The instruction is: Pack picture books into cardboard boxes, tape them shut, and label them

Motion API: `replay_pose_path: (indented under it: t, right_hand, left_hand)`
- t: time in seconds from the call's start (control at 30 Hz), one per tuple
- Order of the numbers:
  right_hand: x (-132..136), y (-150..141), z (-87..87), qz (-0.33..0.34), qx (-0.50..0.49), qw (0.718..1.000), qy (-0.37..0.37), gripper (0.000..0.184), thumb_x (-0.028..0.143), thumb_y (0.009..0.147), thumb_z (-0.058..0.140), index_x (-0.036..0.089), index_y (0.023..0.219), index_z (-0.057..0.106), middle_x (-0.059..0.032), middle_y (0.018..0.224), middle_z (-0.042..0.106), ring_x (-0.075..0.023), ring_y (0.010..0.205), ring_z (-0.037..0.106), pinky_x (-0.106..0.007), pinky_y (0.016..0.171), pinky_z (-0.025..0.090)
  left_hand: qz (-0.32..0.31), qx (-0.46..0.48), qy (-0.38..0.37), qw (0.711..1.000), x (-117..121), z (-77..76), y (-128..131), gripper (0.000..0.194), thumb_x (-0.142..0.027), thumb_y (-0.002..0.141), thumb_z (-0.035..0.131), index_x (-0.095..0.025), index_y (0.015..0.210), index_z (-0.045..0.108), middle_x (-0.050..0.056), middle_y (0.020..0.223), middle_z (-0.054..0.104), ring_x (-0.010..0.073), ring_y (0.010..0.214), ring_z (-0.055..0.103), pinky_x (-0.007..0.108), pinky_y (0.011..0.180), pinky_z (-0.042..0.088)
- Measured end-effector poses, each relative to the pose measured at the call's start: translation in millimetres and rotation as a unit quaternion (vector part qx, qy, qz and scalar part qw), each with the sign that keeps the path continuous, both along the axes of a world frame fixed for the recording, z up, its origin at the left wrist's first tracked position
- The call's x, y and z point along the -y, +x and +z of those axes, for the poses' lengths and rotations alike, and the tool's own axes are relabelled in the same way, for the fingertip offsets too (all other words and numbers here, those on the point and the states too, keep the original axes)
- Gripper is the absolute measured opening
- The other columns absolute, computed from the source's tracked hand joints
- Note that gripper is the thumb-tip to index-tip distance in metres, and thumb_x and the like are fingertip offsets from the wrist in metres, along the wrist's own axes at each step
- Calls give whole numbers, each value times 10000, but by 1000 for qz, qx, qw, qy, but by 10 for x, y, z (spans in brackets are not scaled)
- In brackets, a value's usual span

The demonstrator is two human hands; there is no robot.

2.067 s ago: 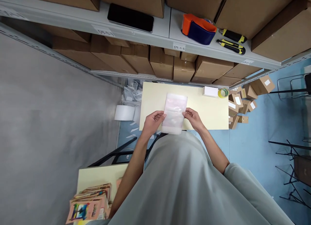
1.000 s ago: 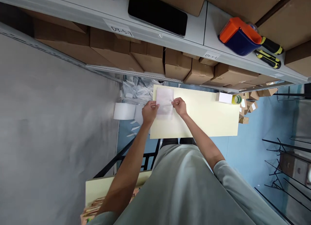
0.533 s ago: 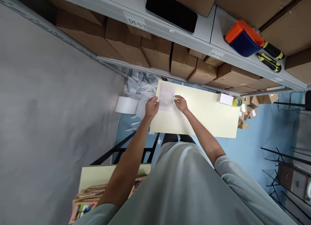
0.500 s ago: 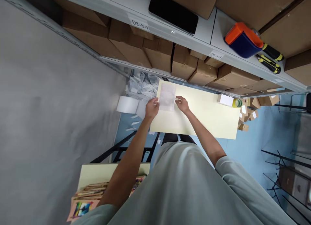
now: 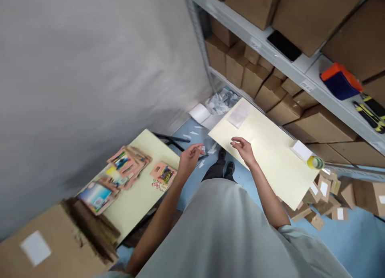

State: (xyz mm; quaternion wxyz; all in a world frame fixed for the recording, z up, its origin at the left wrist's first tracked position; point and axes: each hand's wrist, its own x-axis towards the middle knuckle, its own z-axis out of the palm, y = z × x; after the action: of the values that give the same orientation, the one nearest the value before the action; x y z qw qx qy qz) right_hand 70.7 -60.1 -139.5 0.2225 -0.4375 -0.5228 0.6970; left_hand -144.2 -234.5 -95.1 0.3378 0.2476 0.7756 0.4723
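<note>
A translucent pale packet point(image 5: 240, 113) lies flat at the far left corner of the cream table point(image 5: 270, 158). My right hand point(image 5: 244, 148) hovers over the table's near edge, fingers loosely spread, holding nothing. My left hand point(image 5: 189, 158) is in the air between the two tables, fingers relaxed and apart, also without anything in it. On a second cream table point(image 5: 141, 190) to the left lie a small colourful card packet point(image 5: 164, 174) and a stack of similar colourful packets point(image 5: 120, 170).
Grey shelving point(image 5: 270, 49) holds cardboard boxes, a black phone point(image 5: 284, 45), an orange-blue tape dispenser point(image 5: 339, 79) and yellow-black cutters point(image 5: 371, 113). A white box point(image 5: 300, 150) and tape roll point(image 5: 315, 162) sit on the table's right end. Small boxes point(image 5: 325, 190) litter the blue floor.
Both hands have let go of the translucent packet, which now lies on the table's far corner. The hands have drawn back and my view has swung left toward the second table.
</note>
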Motion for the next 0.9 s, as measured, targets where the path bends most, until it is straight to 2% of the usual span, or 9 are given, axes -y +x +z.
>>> replay_pose_path:
  t: [0.1, 0.2, 0.37, 0.47, 0.6, 0.73, 0.83, 0.9]
  right_hand:
    - [339, -191, 173, 72, -43, 996, -11, 556, 651, 817, 872, 230, 1169, 786, -119, 1248, 819, -272, 1098, 802, -455, 1080, 609]
    - [708, -371, 380, 133, -72, 988, -19, 560, 661, 826, 873, 237, 1182, 786, -117, 1228, 826, -268, 1100, 801, -447, 1079, 613]
    - [1286, -617, 717, 219, -84, 972, -14, 531, 651, 849, 861, 234, 1170, 786, -115, 1225, 829, -272, 1106, 802, -443, 1079, 615]
    - [1667, -825, 845, 279, -80, 957, 2, 512, 635, 863, 856, 230, 1170, 788, -113, 1211, 832, -274, 1093, 801, -440, 1066, 618]
    - [2412, -1273, 864, 376, -82, 923, 20, 493, 631, 868, 852, 234, 1156, 798, -102, 1176, 836, -259, 1045, 798, -423, 1017, 629]
    - [3437, -1795, 769, 457, -92, 884, 23, 475, 623, 855, 861, 227, 1110, 800, -90, 1138, 833, -237, 1021, 789, -401, 990, 627]
    - [4217, -2106, 680, 498, -92, 862, 15, 459, 595, 871, 850, 220, 1131, 796, -86, 1108, 829, -225, 1012, 785, -389, 970, 625]
    - [4671, -2263, 610, 520, -86, 850, 8, 436, 564, 886, 841, 219, 1150, 792, -82, 1082, 828, -216, 986, 784, -382, 952, 624]
  left_hand:
    - [60, -9, -6, 998, 662, 188, 172, 448, -636, 889, 692, -196, 957, 752, 41, 773, 761, 208, 766, 739, 336, 795, 593]
    - [124, -22, -3, 992, 1215, 285, 287, 407, -620, 850, 746, -214, 833, 713, 41, 777, 759, 200, 759, 730, 324, 782, 581]
    - [244, -18, 30, 969, 1873, 296, 369, 415, -619, 827, 765, -224, 766, 656, 22, 734, 724, 182, 721, 689, 313, 760, 560]
    - [303, -18, 51, 952, 2259, 303, 375, 431, -630, 841, 753, -222, 767, 633, 32, 764, 741, 182, 744, 688, 314, 778, 558]
    - [369, -39, 69, 926, 3014, 353, 310, 442, -644, 872, 720, -222, 784, 625, 47, 798, 761, 194, 790, 704, 326, 813, 568]
    - [427, -64, 74, 899, 4065, 367, 183, 427, -636, 893, 696, -219, 814, 643, 59, 830, 778, 207, 828, 728, 339, 841, 583]
    - [472, -84, 60, 876, 4907, 270, 90, 421, -630, 917, 669, -214, 850, 657, 59, 851, 781, 209, 861, 736, 339, 861, 589]
    - [498, -95, 41, 861, 5421, 136, 31, 414, -621, 934, 649, -209, 891, 668, 60, 881, 785, 209, 887, 739, 341, 882, 594]
